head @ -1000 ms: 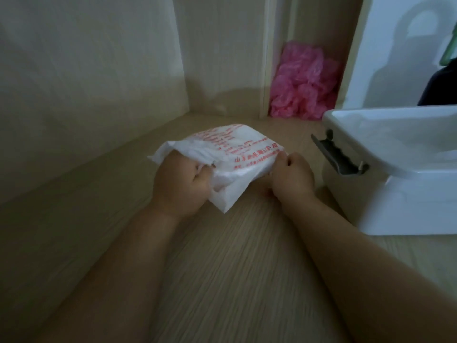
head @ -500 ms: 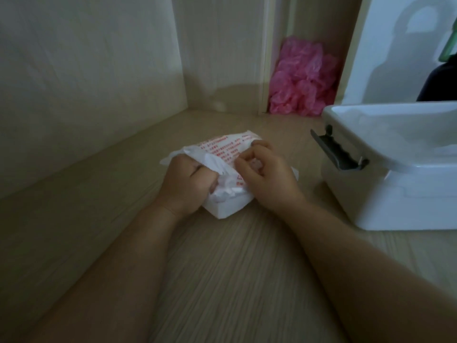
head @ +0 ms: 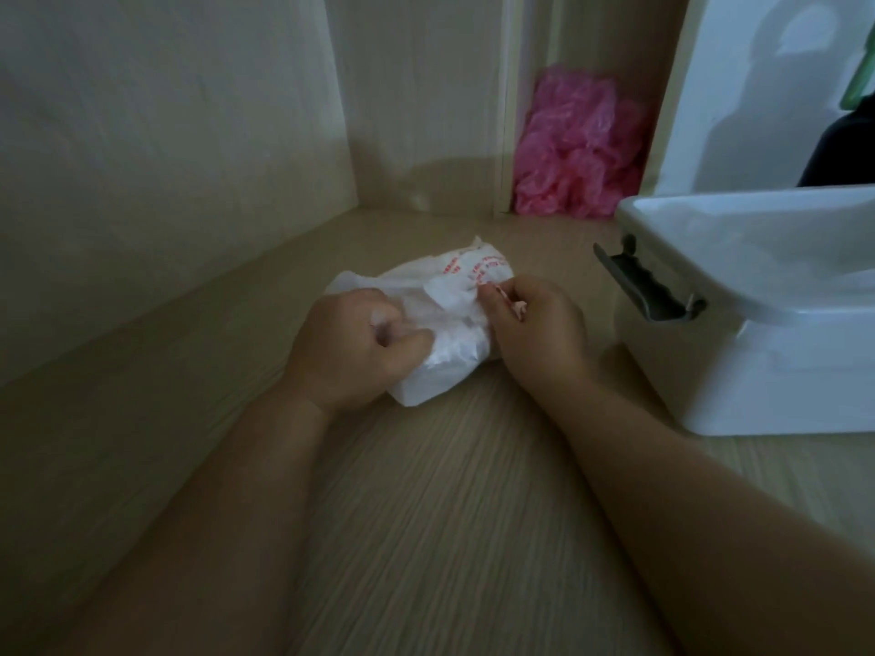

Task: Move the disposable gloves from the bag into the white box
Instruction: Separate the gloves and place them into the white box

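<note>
A white plastic bag (head: 445,319) with red print lies crumpled on the wooden surface in the middle of the view. My left hand (head: 350,348) grips its left side in a fist. My right hand (head: 535,329) pinches the bag's printed right part with curled fingers. The gloves inside the bag are hidden. The white box (head: 757,352) stands to the right, its top open and a grey latch (head: 644,286) sticking out toward the bag.
Pale wooden walls close in on the left and back. A heap of crumpled pink plastic (head: 577,144) fills a gap at the back corner. The box's raised white lid (head: 757,87) stands behind the box. A dark object (head: 847,144) shows at the right edge.
My right hand moved from the bag's right edge onto its top and now pinches the printed part. The bag has been crumpled smaller between both hands.
</note>
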{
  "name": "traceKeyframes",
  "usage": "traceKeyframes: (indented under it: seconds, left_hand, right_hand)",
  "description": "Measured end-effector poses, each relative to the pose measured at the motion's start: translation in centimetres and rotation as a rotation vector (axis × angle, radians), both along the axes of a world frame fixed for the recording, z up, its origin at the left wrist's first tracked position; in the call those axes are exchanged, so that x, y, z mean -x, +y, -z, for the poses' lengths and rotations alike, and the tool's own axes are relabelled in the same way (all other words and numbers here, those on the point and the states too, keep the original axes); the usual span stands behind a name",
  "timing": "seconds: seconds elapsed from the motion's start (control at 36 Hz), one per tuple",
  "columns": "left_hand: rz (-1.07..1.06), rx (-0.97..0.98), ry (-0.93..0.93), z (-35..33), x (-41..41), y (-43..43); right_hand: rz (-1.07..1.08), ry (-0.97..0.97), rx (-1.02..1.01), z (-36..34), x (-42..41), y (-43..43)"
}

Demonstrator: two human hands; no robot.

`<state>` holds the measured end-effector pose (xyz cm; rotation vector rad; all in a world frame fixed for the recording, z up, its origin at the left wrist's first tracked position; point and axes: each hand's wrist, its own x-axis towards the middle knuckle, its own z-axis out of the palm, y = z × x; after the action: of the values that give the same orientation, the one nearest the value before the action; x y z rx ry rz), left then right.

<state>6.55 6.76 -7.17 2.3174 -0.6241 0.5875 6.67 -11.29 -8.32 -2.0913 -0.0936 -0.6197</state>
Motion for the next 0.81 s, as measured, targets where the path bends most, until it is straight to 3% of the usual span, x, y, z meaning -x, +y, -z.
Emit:
traceKeyframes:
  seconds: [0.14, 0.36, 0.42, 0.47, 0.58, 0.75, 0.81]
  left_hand:
    - [-0.217, -0.259, -0.103, -0.7, 0.4, -1.2]
    - [-0.214, -0.531, -0.11, 0.3, -0.5, -1.4]
    - [-0.138, -0.485, -0.149, 0.4, -0.6, -1.4]
    - [-0.007, -0.321, -0.171, 0.5, -0.6, -1.1]
    - [0.146, -0.042, -0.001, 0.3, -0.2, -1.0]
    - [0.106, 0.27, 0.062, -0.4, 0.7, -1.7]
    - [0.049, 0.255, 0.078, -0.4, 0.4, -1.5]
  right_hand:
    - [0.085, 0.052, -0.015, 0.1, -0.5, -0.5]
    - [-0.042, 0.08, -0.142, 0.1, -0.1, -0.2]
    - [-0.048, 0.094, -0.155, 0.2, -0.1, -0.1]
    - [0.015, 0.095, -0.204, 0.2, -0.2, -0.2]
    - [0.245, 0.145, -0.223, -0.2, -0.5, -0.8]
    - [0.309, 0.208, -0.293, -0.1, -0.5, -1.6]
    - [0.25, 0.207, -0.302, -0.3, -0.2, -1.7]
